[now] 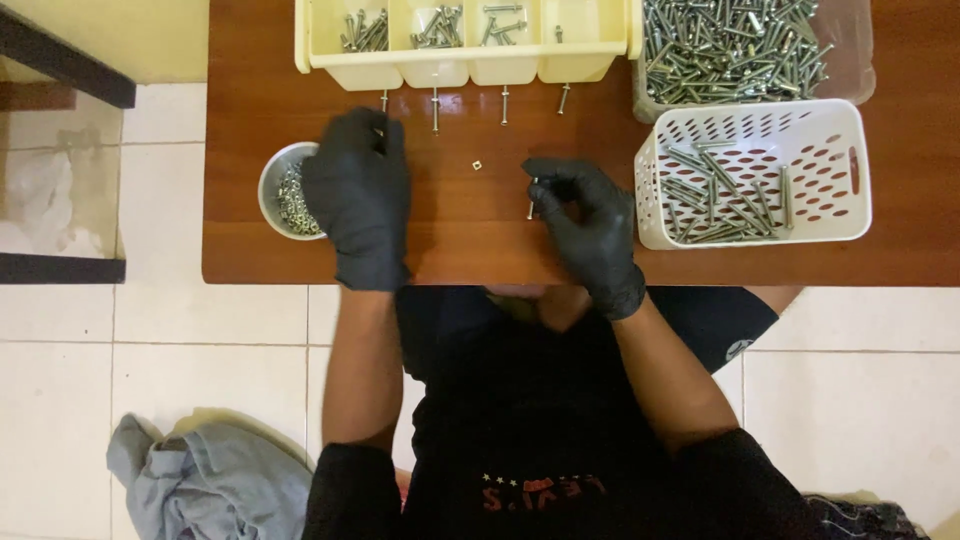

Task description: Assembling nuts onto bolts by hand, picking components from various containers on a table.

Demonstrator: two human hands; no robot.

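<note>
A: From the head view, what's your right hand doing?
B: Your gloved fingers are pinched on a small bolt, held upright over the wooden table, beside the white basket of bolts.
A: And your left hand?
B: It lies palm down, fingers together, touching the metal bowl of nuts. A loose nut sits between your hands, below the yellow tray
</note>
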